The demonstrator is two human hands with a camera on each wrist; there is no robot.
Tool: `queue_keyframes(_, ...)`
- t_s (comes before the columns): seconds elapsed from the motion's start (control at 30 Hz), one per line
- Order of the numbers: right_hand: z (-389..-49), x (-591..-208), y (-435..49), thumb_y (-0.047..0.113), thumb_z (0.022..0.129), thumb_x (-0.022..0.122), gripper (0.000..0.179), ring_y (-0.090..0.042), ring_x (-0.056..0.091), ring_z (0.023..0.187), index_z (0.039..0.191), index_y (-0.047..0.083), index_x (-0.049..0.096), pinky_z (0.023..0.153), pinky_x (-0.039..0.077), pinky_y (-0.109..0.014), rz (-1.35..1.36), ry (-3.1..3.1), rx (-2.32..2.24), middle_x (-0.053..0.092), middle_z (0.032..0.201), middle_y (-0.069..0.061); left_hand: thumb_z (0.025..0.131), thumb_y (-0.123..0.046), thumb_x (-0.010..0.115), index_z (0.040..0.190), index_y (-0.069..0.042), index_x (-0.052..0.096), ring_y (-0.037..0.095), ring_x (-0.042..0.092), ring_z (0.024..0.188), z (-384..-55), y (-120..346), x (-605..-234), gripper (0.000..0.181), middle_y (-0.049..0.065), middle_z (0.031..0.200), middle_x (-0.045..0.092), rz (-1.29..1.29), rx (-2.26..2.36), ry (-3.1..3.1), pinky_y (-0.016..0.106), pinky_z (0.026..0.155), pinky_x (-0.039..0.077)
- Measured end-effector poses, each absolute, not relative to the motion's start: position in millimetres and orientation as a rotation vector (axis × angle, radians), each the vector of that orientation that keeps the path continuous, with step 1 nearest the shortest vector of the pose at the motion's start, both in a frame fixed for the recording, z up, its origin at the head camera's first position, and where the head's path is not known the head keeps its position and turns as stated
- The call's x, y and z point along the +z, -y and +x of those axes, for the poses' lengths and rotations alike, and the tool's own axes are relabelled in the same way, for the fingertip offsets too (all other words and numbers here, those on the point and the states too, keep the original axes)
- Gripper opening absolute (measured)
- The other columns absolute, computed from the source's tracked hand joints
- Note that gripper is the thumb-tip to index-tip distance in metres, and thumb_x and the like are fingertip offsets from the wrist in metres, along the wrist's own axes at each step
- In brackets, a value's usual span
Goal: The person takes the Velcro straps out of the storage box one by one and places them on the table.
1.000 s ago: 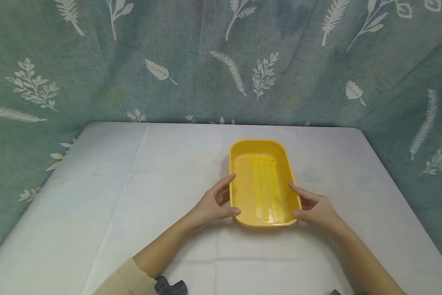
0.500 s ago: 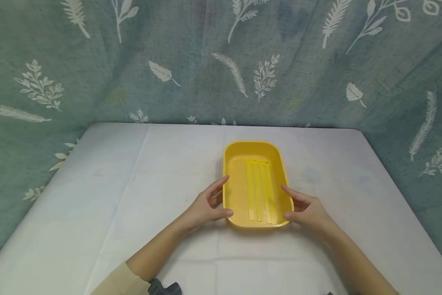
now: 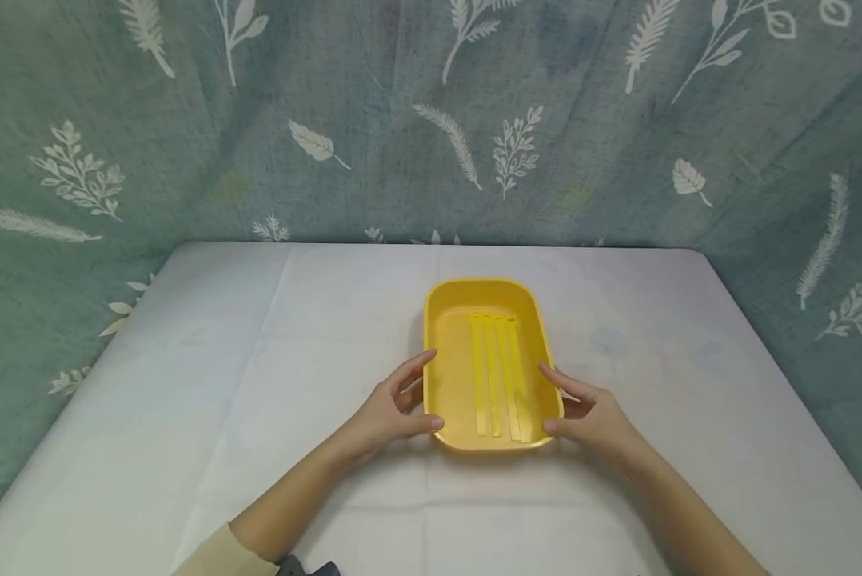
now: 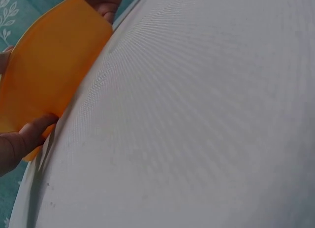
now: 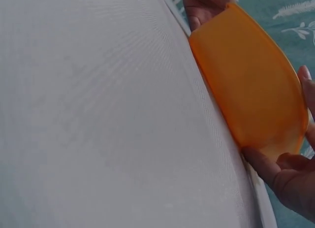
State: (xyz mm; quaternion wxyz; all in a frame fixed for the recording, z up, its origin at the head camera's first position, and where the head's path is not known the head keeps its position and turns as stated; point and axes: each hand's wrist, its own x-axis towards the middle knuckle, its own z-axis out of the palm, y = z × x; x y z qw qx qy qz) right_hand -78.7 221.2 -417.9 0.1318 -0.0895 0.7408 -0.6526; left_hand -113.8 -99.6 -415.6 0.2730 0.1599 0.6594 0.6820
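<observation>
A yellow rounded rectangular tray (image 3: 448, 376) is held between both hands over the white table, its long side pointing away from me. Several bright yellow strips (image 3: 494, 376) lie lengthwise inside it, side by side. My left hand (image 3: 391, 408) grips the tray's left wall near the front corner, thumb over the rim. On the opposite side my right hand (image 3: 592, 416) holds the right wall the same way. Both wrist views show the tray's outer end wall (image 4: 59, 55) close over the cloth, with fingers curled at its lower edge (image 5: 266, 164).
A white cloth covers the table (image 3: 316, 320), with faint fold lines. Behind it and along both sides hangs a green curtain (image 3: 373, 120) with white leaf prints. A dark strap device (image 3: 305, 568) sits at the left wrist by the beige sleeve (image 3: 229, 552).
Both hands have moved the tray to the left and slightly toward me, keeping their grip. The strips inside have travelled along with it.
</observation>
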Motion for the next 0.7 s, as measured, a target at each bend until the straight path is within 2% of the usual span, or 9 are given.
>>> queue_keyframes(0.1,-79,-420,-220,0.006,0.078,0.076,0.075,-0.042,0.042,0.128,0.142,0.001,0.038,0.091,0.045,-0.019,-0.287,-2.203,-1.87,0.028,0.15,-0.024,0.076,-0.012,0.08,0.152,-0.024,0.019,0.032,0.029,0.139,-112,101,-415,0.098,0.007,0.156,0.018,0.426,1.829,-1.78,0.036,0.094,0.048)
queue_keyframes(0.2,-79,-423,-218,0.002,0.078,0.075,0.073,-0.024,0.049,0.126,0.141,0.0,0.04,0.091,0.045,-0.018,-0.316,-2.245,-1.875,0.035,0.147,-0.022,0.076,-0.012,0.08,0.152,-0.024,0.019,0.032,0.029,0.139,-111,103,-414,0.098,0.007,0.157,0.017,0.431,1.823,-1.789,0.036,0.095,0.048)
queue_keyframes(0.33,-79,-429,-217,0.0,0.078,0.074,0.072,0.0,0.053,0.116,0.141,-0.001,0.039,0.089,0.047,-0.019,-0.354,-2.233,-1.924,0.035,0.146,-0.024,0.076,-0.013,0.08,0.152,-0.023,0.019,0.033,0.03,0.139,-112,104,-415,0.098,0.007,0.156,0.018,0.433,1.824,-1.801,0.036,0.094,0.048)
queue_keyframes(0.47,-77,-432,-215,0.001,0.078,0.075,0.072,0.002,0.052,0.115,0.141,-0.001,0.04,0.089,0.048,-0.019,-0.374,-2.225,-1.947,0.035,0.146,-0.025,0.075,-0.012,0.08,0.152,-0.022,0.021,0.033,0.036,0.135,-111,107,-415,0.097,0.009,0.156,0.02,0.437,1.812,-1.831,0.034,0.09,0.051)
queue_keyframes(0.7,-76,-431,-210,0.008,0.078,0.076,0.073,-0.004,0.053,0.117,0.141,-0.001,0.04,0.086,0.051,-0.024,-0.385,-2.192,-1.966,0.033,0.148,-0.023,0.073,-0.009,0.082,0.15,-0.016,0.025,0.035,0.039,0.134,-113,112,-412,0.097,0.013,0.154,0.023,0.46,1.792,-1.902,0.033,0.088,0.051)
